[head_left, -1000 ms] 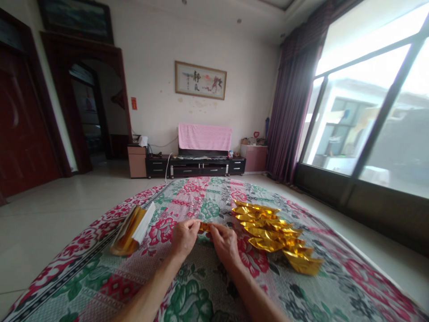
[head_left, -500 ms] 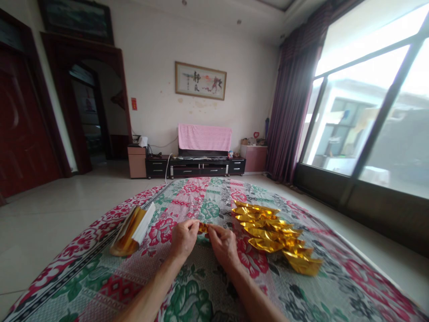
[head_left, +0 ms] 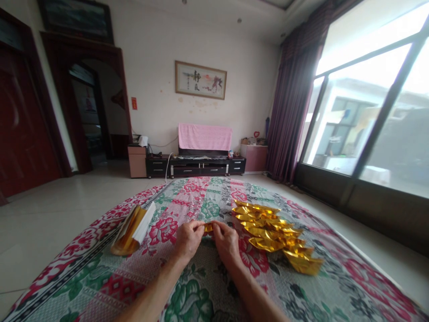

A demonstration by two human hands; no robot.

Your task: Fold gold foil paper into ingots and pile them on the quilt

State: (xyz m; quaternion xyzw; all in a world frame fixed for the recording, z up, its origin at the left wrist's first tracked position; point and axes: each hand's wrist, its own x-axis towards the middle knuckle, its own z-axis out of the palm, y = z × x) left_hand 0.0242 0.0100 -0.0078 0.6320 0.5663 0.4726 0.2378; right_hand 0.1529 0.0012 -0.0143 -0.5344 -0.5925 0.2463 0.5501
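A small piece of folded gold foil paper (head_left: 208,227) is stretched between my two hands, above the flowered cloth. My left hand (head_left: 189,239) pinches its left end between thumb and fingers. On the other end, my right hand (head_left: 227,241) grips in the same way. Most of the paper is covered by my fingers, so its full shape is hidden. To the right of my hands lie several folded gold paper ingots (head_left: 264,232), boat-shaped and set close together in overlapping rows.
A curled stack of gold and white paper sheets (head_left: 132,235) lies on the left of the flowered tablecloth (head_left: 191,295). Beyond the table, a low black cabinet (head_left: 201,167) carries a screen under a pink cloth (head_left: 205,136). A large window (head_left: 362,112) is at the right.
Both hands have shifted slightly to the right with the gold paper between them. Slightly more of the paper's gold surface shows. The ingots and the sheets have stayed in place.
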